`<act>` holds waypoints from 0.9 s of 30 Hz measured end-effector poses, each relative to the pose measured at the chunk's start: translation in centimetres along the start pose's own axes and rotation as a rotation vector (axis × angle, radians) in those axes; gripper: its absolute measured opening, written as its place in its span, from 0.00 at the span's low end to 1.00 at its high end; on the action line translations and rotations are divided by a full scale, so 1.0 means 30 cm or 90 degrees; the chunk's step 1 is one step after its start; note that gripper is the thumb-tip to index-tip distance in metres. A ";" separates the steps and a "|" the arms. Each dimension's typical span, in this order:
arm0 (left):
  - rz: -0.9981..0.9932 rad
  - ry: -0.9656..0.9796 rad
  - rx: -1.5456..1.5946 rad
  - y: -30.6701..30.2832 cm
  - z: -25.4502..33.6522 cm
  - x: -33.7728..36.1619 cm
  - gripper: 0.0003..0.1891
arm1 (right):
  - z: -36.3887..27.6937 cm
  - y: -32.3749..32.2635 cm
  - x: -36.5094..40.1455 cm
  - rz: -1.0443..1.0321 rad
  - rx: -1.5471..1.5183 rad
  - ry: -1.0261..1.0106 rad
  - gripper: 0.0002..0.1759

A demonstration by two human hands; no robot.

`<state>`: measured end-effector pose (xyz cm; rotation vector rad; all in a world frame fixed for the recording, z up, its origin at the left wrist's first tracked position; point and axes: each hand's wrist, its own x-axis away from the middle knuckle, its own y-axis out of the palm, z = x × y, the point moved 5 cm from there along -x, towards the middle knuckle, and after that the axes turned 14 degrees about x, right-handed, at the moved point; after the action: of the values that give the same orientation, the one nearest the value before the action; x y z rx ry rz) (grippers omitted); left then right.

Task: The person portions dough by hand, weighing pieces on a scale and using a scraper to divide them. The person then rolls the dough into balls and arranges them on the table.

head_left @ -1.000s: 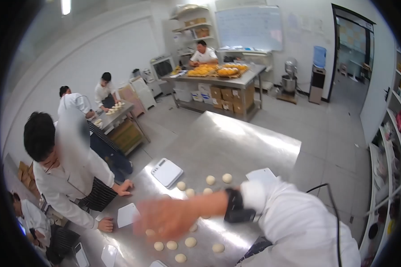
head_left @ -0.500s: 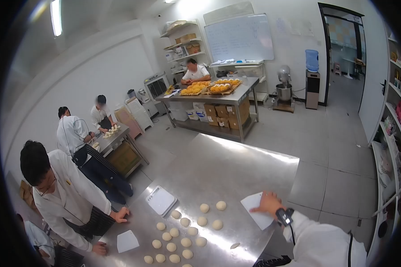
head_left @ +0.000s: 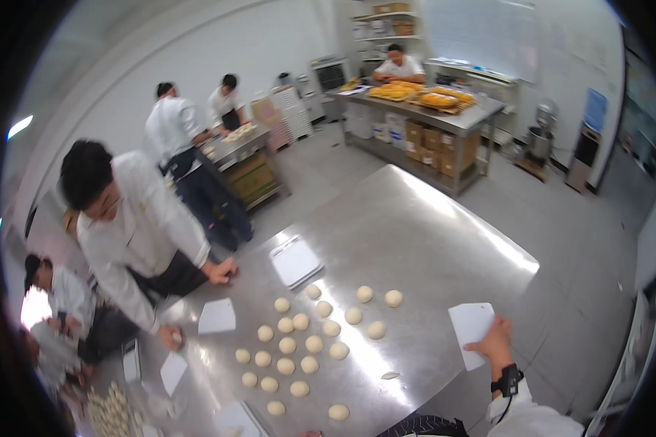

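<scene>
Your right hand grips a white dough scraper beside rows of pale dough balls.

Taking the white scale (head_left: 296,261) as the landmark, your right hand (head_left: 492,341) is well to its right, closed around the lower right side of the white dough scraper (head_left: 471,331), thumb across its face. The scraper is a thin, flat, smooth sheet with straight edges and a small hole near its top corner. It is beside the right edge of the steel table (head_left: 415,218); whether it touches the metal, you cannot tell from this view. A black wrist device (head_left: 508,380) is on your right wrist. Only a sliver of your left hand (head_left: 310,435) shows at the bottom edge, far nearer you than the scale, so its pose cannot be told.

More than twenty dough balls (head_left: 287,345) spread in loose rows from just beside the scale toward you. They are cream-coloured, matte, smooth and rounded, mostly apart, on brushed, shiny metal streaked with glare. A small flat scrap (head_left: 390,376) lies nearer you than the scale, to its right.

Left of the scale, a co-worker's hands (head_left: 220,271) rest on the table, near a second scraper (head_left: 217,316), white and angular.
</scene>
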<state>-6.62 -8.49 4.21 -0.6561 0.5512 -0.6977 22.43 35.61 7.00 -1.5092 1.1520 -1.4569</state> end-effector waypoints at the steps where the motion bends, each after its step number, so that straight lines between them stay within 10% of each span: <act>1: 0.009 -0.018 0.001 0.021 -0.038 0.002 0.11 | 0.021 -0.006 -0.016 0.020 -0.028 0.028 0.70; 7: 0.062 -0.052 0.048 0.040 -0.057 0.030 0.13 | 0.092 -0.011 -0.094 0.079 -0.081 -0.065 0.58; 13: 0.140 -0.028 0.128 0.036 -0.041 0.017 0.10 | -0.087 -0.171 0.088 0.212 -0.065 -0.171 0.21; 15: 0.137 0.012 0.150 0.026 -0.060 0.000 0.10 | -0.218 -0.227 0.289 0.267 -0.238 -0.437 0.13; 27: 0.081 -0.010 0.248 -0.041 -0.062 0.035 0.28 | -0.550 0.097 1.087 -0.077 -0.099 -0.692 0.16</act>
<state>-7.64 -10.63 3.58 -0.2608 0.4223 -0.6564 4.29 5.28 16.77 -2.0738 0.4938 -0.4108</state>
